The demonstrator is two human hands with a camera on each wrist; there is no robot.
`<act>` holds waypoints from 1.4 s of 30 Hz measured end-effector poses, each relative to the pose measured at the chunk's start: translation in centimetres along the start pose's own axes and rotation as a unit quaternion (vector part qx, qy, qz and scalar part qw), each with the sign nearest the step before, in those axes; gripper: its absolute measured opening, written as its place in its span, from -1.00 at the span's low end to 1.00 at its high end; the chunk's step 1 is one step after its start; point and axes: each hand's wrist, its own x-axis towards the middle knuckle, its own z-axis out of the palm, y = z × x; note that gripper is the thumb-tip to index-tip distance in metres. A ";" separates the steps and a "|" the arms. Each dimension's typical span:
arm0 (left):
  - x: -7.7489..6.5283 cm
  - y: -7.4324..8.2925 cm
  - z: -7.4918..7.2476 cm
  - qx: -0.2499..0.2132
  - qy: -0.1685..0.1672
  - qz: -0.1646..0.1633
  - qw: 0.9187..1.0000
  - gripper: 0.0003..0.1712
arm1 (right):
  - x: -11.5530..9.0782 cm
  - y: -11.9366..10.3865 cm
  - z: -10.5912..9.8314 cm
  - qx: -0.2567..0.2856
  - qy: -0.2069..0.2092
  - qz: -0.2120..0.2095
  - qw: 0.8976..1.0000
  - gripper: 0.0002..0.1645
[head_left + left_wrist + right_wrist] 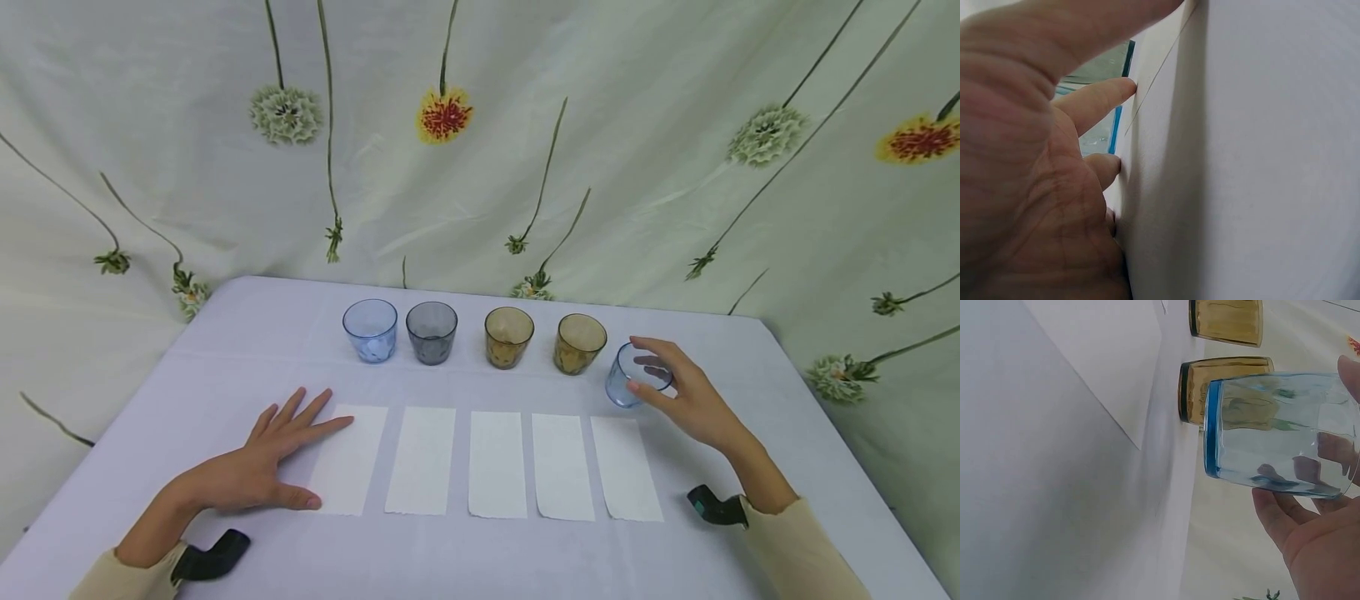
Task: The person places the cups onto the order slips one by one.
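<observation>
My right hand [693, 400] grips a light blue glass [1272, 434] between thumb and fingers, near its rim. In the right wrist view the glass's thick blue base hangs a little above the white cloth. Fingers spread, my left hand [258, 467] rests on the table at the left, its index fingertip and thumb tip by the leftmost white paper [348, 458]. Along the back stand another light blue glass [371, 333], a grey glass [432, 335] and two amber glasses, one [509, 340] left of the other [579, 346].
Several white paper rectangles lie in a row in front of the glasses, among them a middle one [497, 467] and a rightmost one [626, 471]. A white cloth [465, 558] covers the table. Behind it hangs a flower-patterned curtain [600, 108].
</observation>
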 end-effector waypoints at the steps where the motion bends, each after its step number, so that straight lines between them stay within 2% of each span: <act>1: 0.0 0.0 0.0 0.001 0.000 0.000 1.000 0.00 | -0.2 0.0 0.0 -0.002 0.000 -0.002 1.000 -0.23; 7: 0.1 -0.1 -0.1 0.006 -0.002 -0.005 1.000 0.01 | -1.1 0.2 -0.1 -0.006 -0.001 -0.014 1.000 -0.23; 19: 0.1 0.0 -0.2 -0.015 -0.010 -0.016 1.000 0.01 | -2.8 0.0 -0.2 -0.032 -0.010 -0.008 0.999 -0.23; 27: 0.1 -0.1 -0.1 -0.012 -0.008 -0.012 1.000 0.01 | -3.7 -0.1 0.0 -0.019 -0.021 -0.021 0.999 -0.24; 33: 0.1 -0.1 0.0 -0.005 -0.004 -0.006 1.000 0.00 | -4.1 -0.3 0.3 -0.037 -0.027 -0.020 0.999 -0.21; 42: 0.1 0.2 -0.1 -0.002 -0.002 -0.007 1.000 0.00 | -4.4 -0.5 0.5 -0.016 -0.041 -0.038 0.998 -0.20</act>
